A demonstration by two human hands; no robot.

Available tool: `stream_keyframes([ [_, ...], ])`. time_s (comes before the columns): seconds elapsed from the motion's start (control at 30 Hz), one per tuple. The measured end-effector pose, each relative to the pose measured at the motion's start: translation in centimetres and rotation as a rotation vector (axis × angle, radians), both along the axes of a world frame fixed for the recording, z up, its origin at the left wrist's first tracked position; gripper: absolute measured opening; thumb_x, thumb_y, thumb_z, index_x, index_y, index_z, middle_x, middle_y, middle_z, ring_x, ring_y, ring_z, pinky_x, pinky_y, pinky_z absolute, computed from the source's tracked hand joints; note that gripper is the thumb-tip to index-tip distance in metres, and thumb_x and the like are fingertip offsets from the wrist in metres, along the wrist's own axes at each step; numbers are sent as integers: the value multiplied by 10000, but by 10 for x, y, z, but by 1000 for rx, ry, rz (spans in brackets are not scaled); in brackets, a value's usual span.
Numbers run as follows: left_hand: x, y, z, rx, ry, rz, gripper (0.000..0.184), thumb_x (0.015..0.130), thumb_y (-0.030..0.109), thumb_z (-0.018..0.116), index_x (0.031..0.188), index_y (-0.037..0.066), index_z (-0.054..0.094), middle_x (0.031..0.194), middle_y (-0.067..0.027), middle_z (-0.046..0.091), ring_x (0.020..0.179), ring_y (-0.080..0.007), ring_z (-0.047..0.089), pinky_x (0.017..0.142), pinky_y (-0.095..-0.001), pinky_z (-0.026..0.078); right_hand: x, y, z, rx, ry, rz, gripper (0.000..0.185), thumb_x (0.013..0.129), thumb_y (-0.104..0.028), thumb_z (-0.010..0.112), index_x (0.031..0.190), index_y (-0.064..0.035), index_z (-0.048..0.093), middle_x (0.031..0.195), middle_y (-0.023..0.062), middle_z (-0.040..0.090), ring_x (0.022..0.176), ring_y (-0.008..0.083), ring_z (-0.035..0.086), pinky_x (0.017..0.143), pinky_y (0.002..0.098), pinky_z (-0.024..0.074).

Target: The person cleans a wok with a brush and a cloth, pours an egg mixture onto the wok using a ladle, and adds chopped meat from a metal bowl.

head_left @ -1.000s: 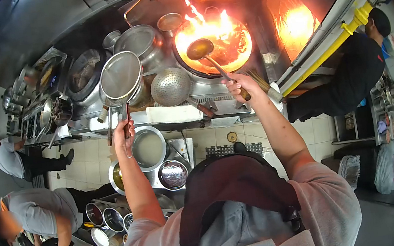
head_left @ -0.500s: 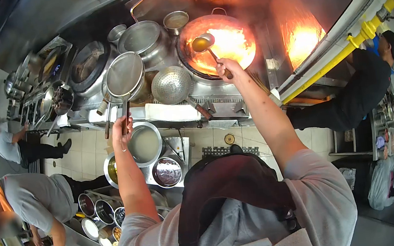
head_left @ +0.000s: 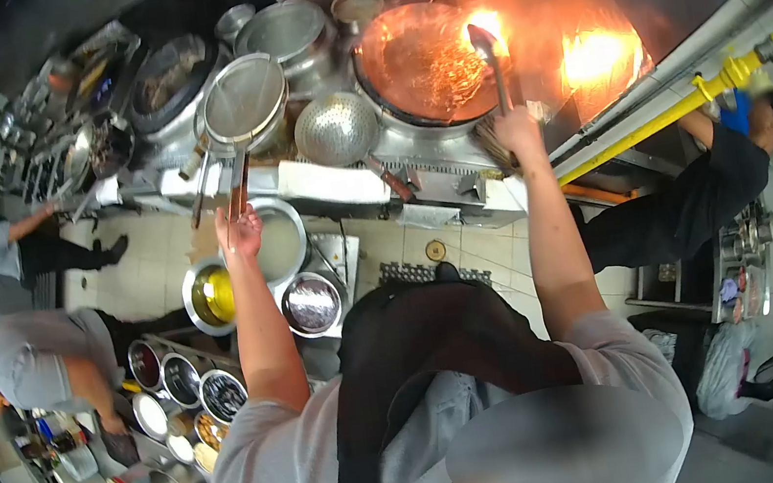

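My left hand is closed around the handle of a round mesh strainer, whose basket lies over a pot on the stove. In my right hand is a long-handled ladle, its bowl above the right edge of a large wok. Bright flame flares beside the ladle's bowl, and the wok's inside glows orange. A perforated strainer ladle rests on the stove between my hands. Next to it lies a folded white cloth along the stove's front edge.
A yellow gas pipe runs along the right, near a co-worker in black. Fire burns at the right. Behind my left arm stand a bowl of yellow oil, a pot of cloudy liquid, and another co-worker.
My right hand has moved right with the ladle, from over the wok's middle to its right edge. Flames that filled the wok have shrunk toward its right side. The left hand still holds the strainer.
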State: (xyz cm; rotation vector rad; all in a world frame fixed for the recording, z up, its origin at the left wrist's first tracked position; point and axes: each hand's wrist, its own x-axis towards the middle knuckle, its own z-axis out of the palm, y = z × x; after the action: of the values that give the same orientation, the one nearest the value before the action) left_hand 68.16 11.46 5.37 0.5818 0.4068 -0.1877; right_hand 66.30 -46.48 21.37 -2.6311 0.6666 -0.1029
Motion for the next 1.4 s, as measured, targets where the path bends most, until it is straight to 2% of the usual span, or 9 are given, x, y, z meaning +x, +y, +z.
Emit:
stream_keyframes([
  [0.23, -121, -104, 8, 188, 218, -194, 338, 914, 401, 604, 959, 67, 624, 568, 19, 430, 366, -60, 293, 332, -219, 197, -106, -3, 23, 449, -89, 8, 297, 909, -212, 585, 741, 33, 574, 539, 100, 553, 389, 182, 526, 381, 342, 417],
  [0.43, -210, -154, 22, 624, 155, -473, 258, 922, 349, 601, 944, 99, 665, 576, 27, 464, 427, -50, 340, 373, -227, 228, -124, -17, -21, 1016, -102, 15, 158, 925, -204, 631, 936, -48, 610, 654, -15, 533, 465, 68, 461, 399, 211, 351],
  [0.67, -316, -190, 11, 1211, -55, -334, 442, 868, 482, 608, 936, 50, 675, 818, -126, 683, 751, -242, 655, 697, -380, 498, -82, -29, -76, 852, 207, 118, 211, 947, -235, 556, 997, -39, 617, 676, -2, 487, 521, 107, 445, 427, 265, 363],
  [0.93, -518, -258, -24, 925, 469, 644, 287, 897, 332, 625, 971, 69, 713, 861, -58, 712, 720, -164, 642, 681, -333, 509, -90, -10, -84, 920, 232, 229, 202, 972, -220, 543, 879, -49, 596, 675, -7, 482, 535, 95, 424, 456, 255, 371],
  [1.07, -650, -274, -38, 1240, 1499, 1271, 432, 919, 366, 568, 699, -4, 610, 677, -203, 617, 646, -361, 602, 654, -451, 481, -109, 5, -66, 872, 215, 252, 204, 980, -215, 521, 885, -49, 591, 680, -9, 478, 536, 90, 422, 459, 249, 366],
  [1.1, -691, -274, -38, 1270, 1700, 1187, 348, 899, 314, 585, 757, -2, 615, 876, -219, 666, 887, -394, 639, 812, -464, 490, -106, 1, -69, 880, 213, 258, 204, 980, -215, 521, 885, -49, 591, 680, -9, 478, 536, 90, 422, 459, 249, 366],
  [1.17, -721, -263, -5, 611, 2116, 1570, 467, 851, 451, 638, 793, -13, 626, 901, -252, 652, 995, -399, 615, 889, -492, 456, -90, -14, -83, 900, 233, 325, 209, 979, -217, 517, 878, -50, 592, 675, -11, 474, 525, 96, 421, 448, 252, 358],
  [1.3, -798, -237, -37, 282, 2058, 1464, 988, 768, 748, 560, 1193, -143, 507, 1200, -301, 579, 1125, -385, 587, 956, -491, 455, -68, -35, -110, 973, 258, 303, 189, 958, -215, 534, 879, -61, 610, 685, -13, 491, 520, 95, 437, 440, 255, 365],
  [1.4, -833, -219, -42, 525, 1850, 815, 749, 902, 621, 484, 1286, -19, 536, 1127, -183, 661, 974, -322, 673, 871, -449, 515, -98, -10, -86, 945, 19, 202, 204, 931, -229, 581, 908, -33, 633, 689, 1, 526, 496, 107, 459, 419, 254, 363],
])
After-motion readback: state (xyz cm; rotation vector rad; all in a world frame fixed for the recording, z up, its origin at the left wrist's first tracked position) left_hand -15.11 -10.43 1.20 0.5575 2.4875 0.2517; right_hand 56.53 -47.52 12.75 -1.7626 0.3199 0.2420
